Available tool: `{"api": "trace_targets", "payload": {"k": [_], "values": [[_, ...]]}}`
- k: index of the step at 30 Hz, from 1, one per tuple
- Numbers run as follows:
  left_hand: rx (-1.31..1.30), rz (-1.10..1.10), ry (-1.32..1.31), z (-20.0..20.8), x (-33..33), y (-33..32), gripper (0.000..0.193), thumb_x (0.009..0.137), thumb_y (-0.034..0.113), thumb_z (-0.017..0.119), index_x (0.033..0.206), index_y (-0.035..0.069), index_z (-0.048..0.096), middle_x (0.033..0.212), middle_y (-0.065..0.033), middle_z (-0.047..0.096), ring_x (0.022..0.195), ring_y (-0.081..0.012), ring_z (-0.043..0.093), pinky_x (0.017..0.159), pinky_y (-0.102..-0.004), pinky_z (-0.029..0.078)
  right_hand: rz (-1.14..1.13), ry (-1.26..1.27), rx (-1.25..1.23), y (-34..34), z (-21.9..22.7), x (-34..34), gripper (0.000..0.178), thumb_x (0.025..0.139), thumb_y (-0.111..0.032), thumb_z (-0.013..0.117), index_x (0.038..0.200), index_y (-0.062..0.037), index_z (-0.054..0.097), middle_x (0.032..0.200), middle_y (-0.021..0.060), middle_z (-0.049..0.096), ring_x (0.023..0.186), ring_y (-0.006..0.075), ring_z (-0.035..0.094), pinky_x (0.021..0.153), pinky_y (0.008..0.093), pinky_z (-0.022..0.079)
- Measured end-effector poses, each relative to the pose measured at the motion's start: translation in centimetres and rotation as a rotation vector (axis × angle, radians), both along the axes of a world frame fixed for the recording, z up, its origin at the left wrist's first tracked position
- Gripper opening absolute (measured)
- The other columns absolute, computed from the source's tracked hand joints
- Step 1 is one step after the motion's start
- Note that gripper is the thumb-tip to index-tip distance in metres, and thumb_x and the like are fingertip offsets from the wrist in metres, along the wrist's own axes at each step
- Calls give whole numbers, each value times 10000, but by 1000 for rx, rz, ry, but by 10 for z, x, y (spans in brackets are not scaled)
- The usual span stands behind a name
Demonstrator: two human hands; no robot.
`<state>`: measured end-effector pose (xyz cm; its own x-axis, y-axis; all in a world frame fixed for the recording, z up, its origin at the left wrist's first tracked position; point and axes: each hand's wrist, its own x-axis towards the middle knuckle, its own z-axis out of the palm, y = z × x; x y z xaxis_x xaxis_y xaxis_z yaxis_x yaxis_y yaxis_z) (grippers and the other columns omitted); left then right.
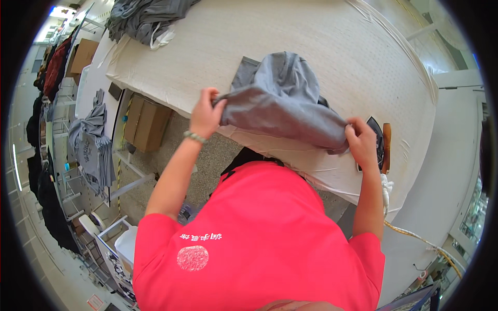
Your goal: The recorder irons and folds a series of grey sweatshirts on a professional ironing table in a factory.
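A grey garment (282,111) is stretched between my two hands at the near edge of a cloth-covered table (363,67). Its far part lies bunched and folded on the cover, and which kind of garment it is I cannot tell. My left hand (206,115) pinches one end of the near edge between thumb and fingers. At the other end, my right hand (361,141) grips the cloth in the same way. Just beside my right hand rests an iron (374,136) with a brown wooden handle (387,147), partly hidden by that hand and forearm.
A heap of grey garments (148,20) lies at the table's far left. More grey garments (92,147) hang over a side surface on the left, near a cardboard box (147,122) below table height. From the iron, a cord (420,239) runs off to the lower right.
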<state>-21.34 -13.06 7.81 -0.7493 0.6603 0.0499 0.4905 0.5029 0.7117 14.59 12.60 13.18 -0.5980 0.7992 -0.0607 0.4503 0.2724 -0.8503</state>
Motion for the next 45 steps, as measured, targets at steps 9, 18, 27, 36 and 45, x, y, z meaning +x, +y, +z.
{"api": "trace_targets", "payload": {"k": [9,18,27,36,45], "values": [[-137,-300,367,-55,14,-5,246,851,206,814,1034,93,694,1045,-102,658,996,-329,660,845,-428,554,66,-378,-250,-15,-31,22,244,970,-155,719,1132,26,696,826,86,720,692,129,662,653,307,543],[-470,-274,132,-52,-5,24,226,806,206,839,980,116,725,1046,-112,664,1011,-330,663,863,-438,551,110,-268,-382,-6,-27,34,260,971,-136,731,1165,30,683,856,87,723,729,119,658,672,295,549],[-412,-436,43,27,-17,4,189,819,173,834,897,71,695,1005,-102,675,966,-295,668,853,-408,537,154,-362,-199,3,13,21,173,997,-89,697,1121,31,691,866,44,703,790,83,655,683,257,541],[73,-242,-704,168,30,-105,180,852,30,807,937,-18,656,853,-49,700,846,-110,672,797,-270,534,365,-329,-30,29,14,-28,217,933,-150,720,1075,14,727,863,125,748,822,210,719,768,333,564],[-337,-63,-493,115,52,-141,128,892,13,764,978,-9,672,880,-39,714,847,-108,683,772,-263,540,578,-116,216,6,-73,-174,219,922,-185,678,1047,-21,751,1352,205,657,1124,382,679,953,453,546]]}}
